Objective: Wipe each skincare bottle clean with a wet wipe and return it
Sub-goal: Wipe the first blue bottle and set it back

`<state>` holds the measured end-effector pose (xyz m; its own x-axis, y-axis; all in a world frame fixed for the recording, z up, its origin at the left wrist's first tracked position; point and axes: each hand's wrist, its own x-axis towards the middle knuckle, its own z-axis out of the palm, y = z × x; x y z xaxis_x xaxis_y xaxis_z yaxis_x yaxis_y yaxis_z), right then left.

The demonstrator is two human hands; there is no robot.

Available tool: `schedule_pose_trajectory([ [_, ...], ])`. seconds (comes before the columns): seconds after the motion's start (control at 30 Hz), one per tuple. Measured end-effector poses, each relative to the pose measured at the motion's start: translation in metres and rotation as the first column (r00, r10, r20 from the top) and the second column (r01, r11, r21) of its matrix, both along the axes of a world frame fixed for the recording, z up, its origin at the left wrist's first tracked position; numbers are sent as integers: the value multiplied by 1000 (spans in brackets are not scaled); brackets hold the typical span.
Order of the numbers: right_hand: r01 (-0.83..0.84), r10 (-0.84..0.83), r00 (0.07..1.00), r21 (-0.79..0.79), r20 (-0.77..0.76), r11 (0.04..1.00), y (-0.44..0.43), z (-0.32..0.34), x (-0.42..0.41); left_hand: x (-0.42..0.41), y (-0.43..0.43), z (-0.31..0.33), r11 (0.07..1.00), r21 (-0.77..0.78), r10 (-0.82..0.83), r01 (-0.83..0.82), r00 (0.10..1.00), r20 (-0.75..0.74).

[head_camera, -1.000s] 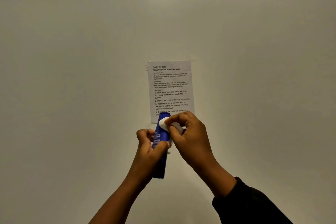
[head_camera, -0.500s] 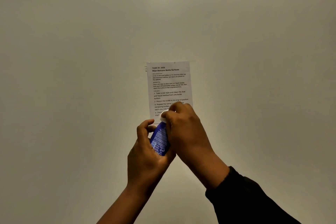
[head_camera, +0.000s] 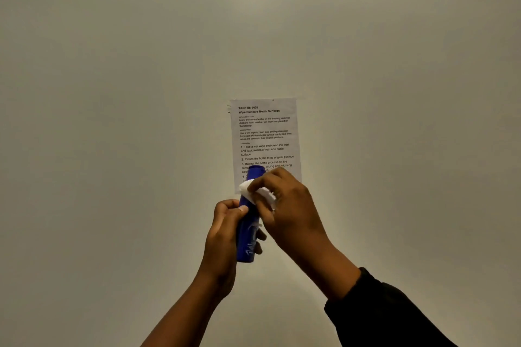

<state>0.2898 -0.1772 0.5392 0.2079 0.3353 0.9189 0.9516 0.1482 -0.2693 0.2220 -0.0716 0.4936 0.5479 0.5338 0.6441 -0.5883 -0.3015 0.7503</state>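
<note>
A tall blue skincare bottle [head_camera: 247, 236] is held upright in front of the wall, at the centre of the head view. My left hand [head_camera: 224, 236] grips its lower body from the left. My right hand [head_camera: 287, 211] pinches a white wet wipe [head_camera: 255, 191] and presses it against the bottle's upper part, just below the blue cap. The fingers of both hands hide much of the bottle's middle.
A printed task sheet [head_camera: 265, 135] is taped to the plain pale wall [head_camera: 112, 93] behind the hands. A dark sleeve [head_camera: 380, 315] covers my right forearm. No table or other bottles are in view.
My right hand with the wipe has slid down from over the bottle's top, so the blue cap shows again. My left hand's grip has shifted slightly on the bottle.
</note>
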Motion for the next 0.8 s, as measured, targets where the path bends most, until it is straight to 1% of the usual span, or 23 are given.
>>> schedule_pose_trajectory([
  [0.07, 8, -7, 998, -20, 65, 1000, 4, -8, -5, -1, 0, 0, 995, -73, -72, 74, 997, 25],
  [0.1, 26, -24, 995, -24, 92, 999, 5, -10, -5, -2, 1, 0, 992, -85, -88, 90, 996, 25],
  [0.17, 57, -55, 993, -14, 107, 998, 4, -5, -3, -3, 1, 2, 995, -38, -98, 97, 995, -4],
  [0.23, 34, -34, 998, 15, 58, 999, 0, 5, 3, -3, 1, 4, 995, -4, -99, 99, 994, -40],
  [0.33, -25, 30, 998, 73, -63, 997, -6, 17, 8, -1, 2, 7, 995, -8, -96, 96, 994, -54],
  [0.4, -39, 47, 995, 86, -90, 995, -6, 17, 8, 0, 3, 8, 996, -2, -87, 87, 995, -49],
  [0.47, -40, 43, 998, 72, -44, 997, -5, 12, 4, 1, 5, 8, 997, -3, -82, 82, 996, -26],
  [0.53, -4, 4, 1000, 31, 26, 1000, -1, 5, 2, 0, 7, 8, 997, -22, -73, 73, 997, -2],
  [0.6, 47, -48, 995, 7, 82, 999, 2, 2, 2, 0, 7, 7, 997, -40, -71, 71, 997, -1],
  [0.63, 47, -48, 995, 15, 89, 999, 2, 2, 2, 0, 8, 8, 997, -35, -71, 71, 997, -6],
  [0.67, 21, -24, 997, 39, 72, 999, 1, 4, 4, -1, 7, 8, 997, -27, -72, 71, 997, -11],
  [0.73, -49, 51, 999, 102, -19, 994, -2, 9, 8, -1, 7, 10, 997, -21, -73, 73, 997, -15],
  [0.8, -84, 98, 990, 135, -100, 987, -5, 11, 12, -2, 6, 11, 997, -24, -73, 73, 997, -5],
])
